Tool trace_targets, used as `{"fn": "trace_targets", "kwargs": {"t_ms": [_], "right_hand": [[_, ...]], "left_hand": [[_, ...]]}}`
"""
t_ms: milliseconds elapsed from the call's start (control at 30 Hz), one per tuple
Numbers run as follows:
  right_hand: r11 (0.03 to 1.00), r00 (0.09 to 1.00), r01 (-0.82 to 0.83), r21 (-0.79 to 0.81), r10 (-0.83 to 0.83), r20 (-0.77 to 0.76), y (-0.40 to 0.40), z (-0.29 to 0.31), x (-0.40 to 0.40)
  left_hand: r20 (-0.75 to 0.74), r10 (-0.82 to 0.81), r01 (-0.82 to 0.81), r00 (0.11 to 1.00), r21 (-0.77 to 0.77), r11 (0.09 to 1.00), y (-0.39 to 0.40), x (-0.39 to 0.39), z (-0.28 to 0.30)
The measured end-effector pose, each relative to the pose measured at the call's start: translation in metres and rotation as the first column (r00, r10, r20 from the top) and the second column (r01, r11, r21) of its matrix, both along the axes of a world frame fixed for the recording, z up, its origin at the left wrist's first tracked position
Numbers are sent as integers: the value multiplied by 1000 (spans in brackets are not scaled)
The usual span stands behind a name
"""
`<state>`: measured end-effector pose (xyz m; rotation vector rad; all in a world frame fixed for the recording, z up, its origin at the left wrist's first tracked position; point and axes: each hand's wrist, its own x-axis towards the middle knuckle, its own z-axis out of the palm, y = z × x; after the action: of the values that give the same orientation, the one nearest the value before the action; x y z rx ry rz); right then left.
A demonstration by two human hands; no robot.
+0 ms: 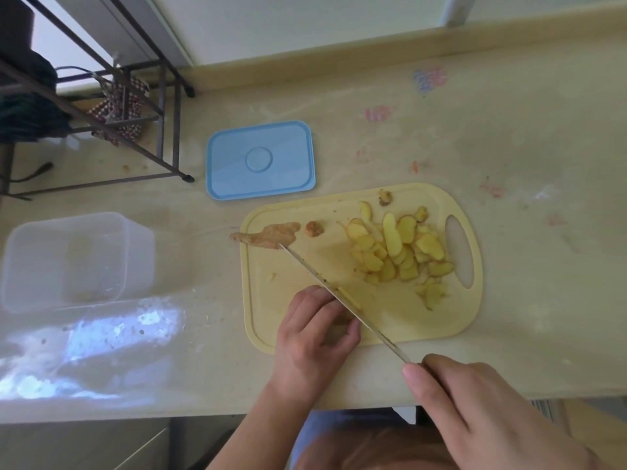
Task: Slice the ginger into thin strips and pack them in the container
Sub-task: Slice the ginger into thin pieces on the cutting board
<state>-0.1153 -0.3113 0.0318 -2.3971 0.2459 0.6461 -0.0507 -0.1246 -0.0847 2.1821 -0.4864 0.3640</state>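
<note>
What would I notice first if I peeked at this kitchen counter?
First, the pile of yellow ginger slices on the right side of the pale yellow cutting board. Next, the long knife running diagonally across the board, held by the right hand. Behind the board lies a bright blue lid.

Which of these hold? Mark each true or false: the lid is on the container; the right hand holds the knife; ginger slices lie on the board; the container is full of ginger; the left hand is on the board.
1. The lid is on the container. False: it lies apart on the counter, behind the board.
2. The right hand holds the knife. True.
3. Ginger slices lie on the board. True: they are piled near its handle hole.
4. The container is full of ginger. False: it looks almost empty, with no slices inside.
5. The left hand is on the board. True: its fingers are curled by the blade, on a piece mostly hidden.
</note>
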Motion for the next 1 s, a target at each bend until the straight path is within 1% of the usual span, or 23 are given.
{"fn": "trace_targets", "kwargs": {"t_ms": [133,233,300,367,433,633,700,867,1000], "right_hand": [[999,997,-42,-4,42,-63,3,5,3],[990,989,-113,-84,105,-102,5,9,7],[990,991,-120,-72,115,-65,4,6,7],[995,995,-103,4,103,-19,4,-1,9],[994,995,-101,47,101,-14,6,-7,13],[995,995,-88,38,89,-33,-2,-3,9],[995,996,-81,59,83,-29,-1,-5,11],[991,995,-88,104,82,64,12,-25,26],[990,995,-77,119,68,75,19,-38,34]], "left_hand": [[3,4,-4,1000,6,1000,0,0,-1],[-1,0,1,1000,7,1000,1,0,-1],[-7,-2,2,1000,10,1000,2,0,-1],[-7,-4,4,1000,5,1000,2,0,-1],[-2,-7,7,1000,6,1000,1,0,0],[-6,-25,25,1000,9,1000,1,1,0],[-3,-25,25,1000,3,1000,1,1,0],[-14,-19,19,1000,7,1000,-1,1,0],[-12,-22,22,1000,12,1000,-1,1,0]]}}
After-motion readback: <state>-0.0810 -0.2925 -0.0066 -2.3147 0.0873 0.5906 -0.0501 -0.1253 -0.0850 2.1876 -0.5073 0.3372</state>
